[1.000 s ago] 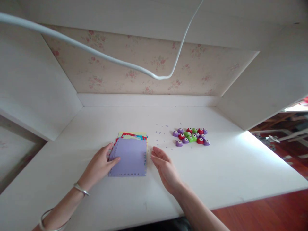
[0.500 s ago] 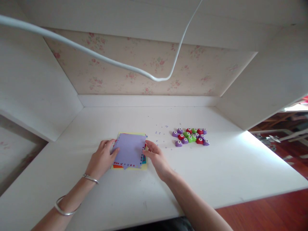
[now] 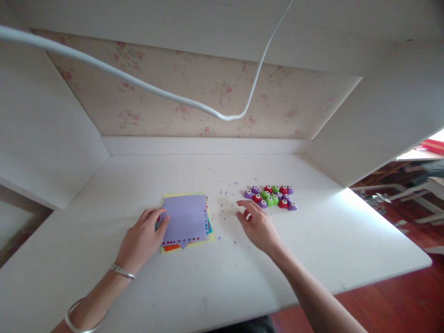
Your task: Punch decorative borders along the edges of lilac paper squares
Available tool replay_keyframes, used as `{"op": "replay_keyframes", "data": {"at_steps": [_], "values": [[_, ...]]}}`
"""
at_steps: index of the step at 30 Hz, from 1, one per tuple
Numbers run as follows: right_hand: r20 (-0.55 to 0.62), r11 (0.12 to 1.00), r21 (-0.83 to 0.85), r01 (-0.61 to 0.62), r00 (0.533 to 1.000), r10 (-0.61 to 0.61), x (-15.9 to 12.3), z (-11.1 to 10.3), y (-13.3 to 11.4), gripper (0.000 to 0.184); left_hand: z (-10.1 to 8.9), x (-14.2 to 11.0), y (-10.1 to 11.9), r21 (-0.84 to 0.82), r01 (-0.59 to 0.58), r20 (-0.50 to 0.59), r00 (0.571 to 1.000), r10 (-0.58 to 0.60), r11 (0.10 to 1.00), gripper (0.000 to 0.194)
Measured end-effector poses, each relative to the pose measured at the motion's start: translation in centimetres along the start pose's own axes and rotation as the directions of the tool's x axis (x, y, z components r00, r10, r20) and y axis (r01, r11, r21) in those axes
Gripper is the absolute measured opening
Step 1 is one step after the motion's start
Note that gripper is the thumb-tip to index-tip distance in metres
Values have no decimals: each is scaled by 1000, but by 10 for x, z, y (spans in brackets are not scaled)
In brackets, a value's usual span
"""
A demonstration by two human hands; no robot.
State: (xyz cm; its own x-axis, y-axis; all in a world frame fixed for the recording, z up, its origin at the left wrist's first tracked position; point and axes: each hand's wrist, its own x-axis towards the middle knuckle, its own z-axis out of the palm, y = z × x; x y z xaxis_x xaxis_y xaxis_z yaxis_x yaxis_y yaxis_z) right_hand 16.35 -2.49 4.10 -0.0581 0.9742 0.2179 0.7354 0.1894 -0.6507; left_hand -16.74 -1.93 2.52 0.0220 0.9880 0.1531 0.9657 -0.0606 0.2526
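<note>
A stack of coloured paper lies on the desk with a purple sheet (image 3: 185, 217) on top, small punched shapes running along its edges. A yellow sheet (image 3: 211, 237) and an orange one (image 3: 171, 248) stick out underneath. My left hand (image 3: 142, 233) grips the stack's left edge, thumb on top. Apart from the paper, my right hand (image 3: 258, 226) hovers over the desk, fingers spread and curved, holding nothing that I can see. Just beyond it sits a cluster of small craft punches (image 3: 271, 200) in purple, red and green. The hand hides the nearest purple one.
Tiny purple paper bits (image 3: 224, 192) are scattered between the stack and the punches. A white cable (image 3: 173, 97) hangs across the upper view. White panels enclose the desk (image 3: 194, 286) at left and right, with a flowered wall (image 3: 222, 92) behind.
My right hand has let go of the stack's right edge and moved right, to the punches. My left hand stays on the paper, which is turned slightly. The view has shifted a little.
</note>
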Motion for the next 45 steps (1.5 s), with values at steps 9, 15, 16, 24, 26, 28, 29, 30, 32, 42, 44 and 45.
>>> {"op": "replay_keyframes", "data": {"at_steps": [9,15,16,24,26,28,29,30,32,42,44,45], "values": [[209,811,-547,208,972,-108,19,-42,54,52,0,12,9,-34,46,-85,995,-49,998,37],[328,794,-543,273,939,-98,36,-44,52,27,4,11,-18,-111,57,-211,974,-79,992,36],[351,799,-531,282,932,-96,39,-45,51,25,5,11,-22,-117,57,-216,973,-81,991,36],[356,873,-416,255,929,-102,112,-30,8,28,11,10,-21,-141,35,-165,985,-58,989,34],[344,864,-443,240,935,-83,148,-14,-4,31,12,10,-20,-147,36,-141,988,-57,988,33],[336,850,-475,226,940,-63,182,7,-13,39,12,11,-20,-154,43,-130,989,-64,987,33],[331,847,-480,229,941,-67,198,18,-17,40,12,11,-20,-156,48,-128,989,-68,987,33],[331,841,-486,236,941,-73,212,28,-20,40,12,11,-20,-154,55,-127,989,-75,987,32],[357,829,-490,269,930,-91,235,48,-24,38,11,11,-20,-139,73,-118,989,-90,988,30],[421,771,-538,341,901,-105,266,83,-21,57,8,12,-16,-90,116,-49,991,-121,989,27],[407,770,-546,330,908,-100,260,74,-18,59,8,12,-16,-79,117,-38,992,-120,990,28],[403,770,-551,323,910,-94,255,67,-15,57,8,12,-16,-73,116,-31,992,-119,991,29]]}}
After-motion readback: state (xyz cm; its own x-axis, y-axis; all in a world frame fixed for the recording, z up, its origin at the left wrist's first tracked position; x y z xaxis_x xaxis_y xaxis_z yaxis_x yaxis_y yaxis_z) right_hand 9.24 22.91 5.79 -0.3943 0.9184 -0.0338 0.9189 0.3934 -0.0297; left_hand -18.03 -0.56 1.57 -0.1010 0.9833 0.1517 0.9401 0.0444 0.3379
